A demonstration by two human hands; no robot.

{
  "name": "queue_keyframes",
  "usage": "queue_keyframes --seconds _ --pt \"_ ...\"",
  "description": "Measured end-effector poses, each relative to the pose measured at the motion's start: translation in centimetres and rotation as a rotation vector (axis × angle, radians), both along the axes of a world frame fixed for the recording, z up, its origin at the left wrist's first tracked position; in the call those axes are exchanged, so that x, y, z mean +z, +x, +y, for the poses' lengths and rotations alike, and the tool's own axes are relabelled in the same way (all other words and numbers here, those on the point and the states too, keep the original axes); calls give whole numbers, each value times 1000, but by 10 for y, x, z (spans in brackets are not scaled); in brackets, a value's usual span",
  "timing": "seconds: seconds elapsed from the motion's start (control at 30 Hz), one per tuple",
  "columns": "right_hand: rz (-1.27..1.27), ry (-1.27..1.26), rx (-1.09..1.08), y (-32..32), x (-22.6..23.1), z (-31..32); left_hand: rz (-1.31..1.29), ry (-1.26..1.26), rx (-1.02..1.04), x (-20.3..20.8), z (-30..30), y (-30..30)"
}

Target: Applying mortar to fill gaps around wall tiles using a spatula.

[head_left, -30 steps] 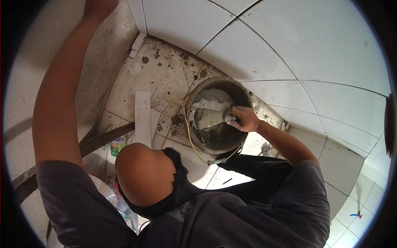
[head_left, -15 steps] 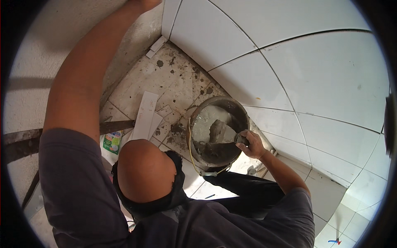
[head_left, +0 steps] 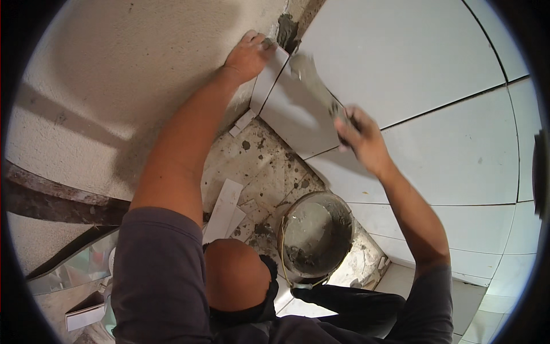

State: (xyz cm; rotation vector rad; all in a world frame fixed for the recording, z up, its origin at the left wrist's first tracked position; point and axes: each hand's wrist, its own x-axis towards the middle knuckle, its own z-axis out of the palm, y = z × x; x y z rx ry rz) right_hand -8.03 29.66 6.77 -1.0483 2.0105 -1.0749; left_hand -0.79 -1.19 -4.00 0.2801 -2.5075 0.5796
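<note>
A narrow white tile strip [head_left: 267, 83] stands upright in the corner, beside the large wall tiles. My left hand [head_left: 250, 56] is at its top edge, with bent fingers closed over it. In my right hand [head_left: 364, 140] is a trowel [head_left: 314, 83], held by the handle and slightly blurred. Its blade, coated with grey mortar, points up toward the corner. Dark wet mortar [head_left: 286, 31] fills the gap just above the strip. Below on the floor, a bucket [head_left: 348, 221] holds grey wet mortar [head_left: 309, 223].
Large white tiles [head_left: 401, 63] cover the right wall; the left wall [head_left: 132, 69] is rough plaster. Cut tile pieces [head_left: 223, 209] lie on the mortar-spotted floor near my knee. A dark curved bar [head_left: 63, 198] crosses at the left.
My right hand has lifted the trowel out of the bucket and up to the corner. My left hand now shows in full at the tile strip. The view has shifted up and left.
</note>
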Motion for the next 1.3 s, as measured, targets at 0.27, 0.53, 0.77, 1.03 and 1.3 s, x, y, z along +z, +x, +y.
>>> queue_keyframes --seconds 0.27,0.53,0.77,1.03,1.3 --pt "-405 50 -184 -15 20 -124 -53 28 26 12 7 -2" --pt "-492 89 -252 -16 11 -132 -111 88 46 17 12 -1" --pt "-471 65 -279 -10 14 -129 -134 70 58 16 12 -5" --pt "-484 35 -289 1 14 -127 -119 57 60 16 11 -3" --pt "-487 -25 -290 5 11 -128 -177 101 63 18 11 -3"
